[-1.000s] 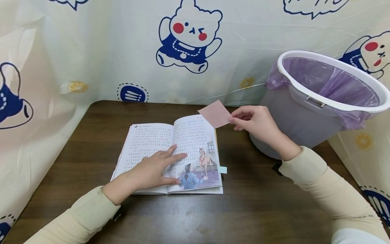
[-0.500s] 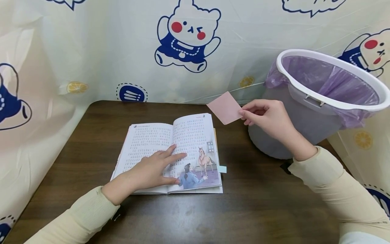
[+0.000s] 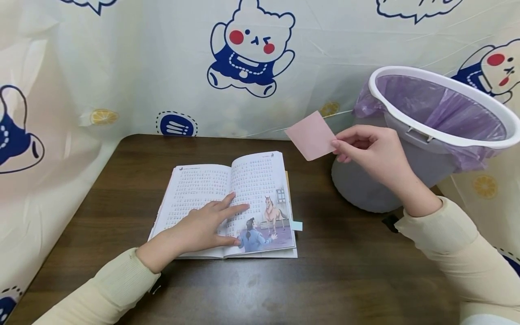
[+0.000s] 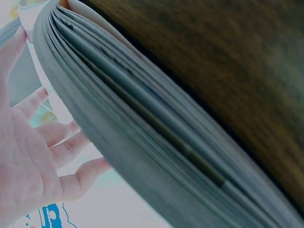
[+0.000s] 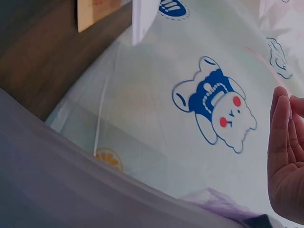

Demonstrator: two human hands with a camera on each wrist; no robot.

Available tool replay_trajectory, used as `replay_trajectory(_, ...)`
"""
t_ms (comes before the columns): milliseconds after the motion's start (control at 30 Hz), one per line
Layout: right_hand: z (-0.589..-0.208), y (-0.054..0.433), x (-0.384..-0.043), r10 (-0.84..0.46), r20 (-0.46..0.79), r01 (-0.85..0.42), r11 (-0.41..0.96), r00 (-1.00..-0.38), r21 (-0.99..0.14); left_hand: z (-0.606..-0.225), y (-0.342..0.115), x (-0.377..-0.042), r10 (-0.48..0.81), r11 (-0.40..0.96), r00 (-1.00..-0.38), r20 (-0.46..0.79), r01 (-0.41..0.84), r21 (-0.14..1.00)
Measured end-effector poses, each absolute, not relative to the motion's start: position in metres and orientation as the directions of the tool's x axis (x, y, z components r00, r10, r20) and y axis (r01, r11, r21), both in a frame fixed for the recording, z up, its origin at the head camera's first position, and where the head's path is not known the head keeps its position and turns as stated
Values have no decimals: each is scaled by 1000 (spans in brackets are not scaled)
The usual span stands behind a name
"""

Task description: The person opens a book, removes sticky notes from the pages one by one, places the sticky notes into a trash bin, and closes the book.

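Note:
An open book (image 3: 260, 180) with printed text and a picture of a horse and a person lies on the dark wooden table. My left hand (image 3: 199, 228) rests across its lower middle, fingers spread over both pages; the left wrist view shows the page edges (image 4: 142, 128) beside that hand (image 4: 33, 147). A light blue tab (image 3: 297, 225) sticks out of the book's right side. Between thumb and fingers my right hand (image 3: 378, 155) pinches a corner of a pink square sticky note (image 3: 311, 136), held up right of the book. In the right wrist view the note appears edge-on.
A grey trash bin (image 3: 361, 189) with a white rim (image 3: 443, 76) and purple bag (image 3: 426, 97) stands at the right, just behind my right hand. A patterned sheet (image 3: 170, 67) hangs behind the table (image 3: 260, 293) and along its sides.
My right hand has moved right and slightly up with the sticky note, away from the book's upper right corner, closer to the bin. My left hand stays on the pages.

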State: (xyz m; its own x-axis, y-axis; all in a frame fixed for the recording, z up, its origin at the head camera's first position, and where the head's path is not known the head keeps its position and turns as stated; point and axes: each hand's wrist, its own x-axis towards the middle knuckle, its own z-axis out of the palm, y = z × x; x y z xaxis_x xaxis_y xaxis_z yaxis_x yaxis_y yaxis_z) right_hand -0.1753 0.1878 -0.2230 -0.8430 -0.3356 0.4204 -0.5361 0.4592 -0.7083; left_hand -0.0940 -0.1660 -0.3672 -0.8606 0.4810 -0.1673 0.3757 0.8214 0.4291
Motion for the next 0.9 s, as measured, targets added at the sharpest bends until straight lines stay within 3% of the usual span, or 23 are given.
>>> replay_trajectory(767,-183,224,-160,-160,565,-570,441,-810,-693,-366,-166,-94,482,823,-858,-175,376,426)
replay_trajectory(900,-179,233,-158,-134,584,-593,317,-800,-740,-366,-166,-95,482,823,-858,-179,373,428)
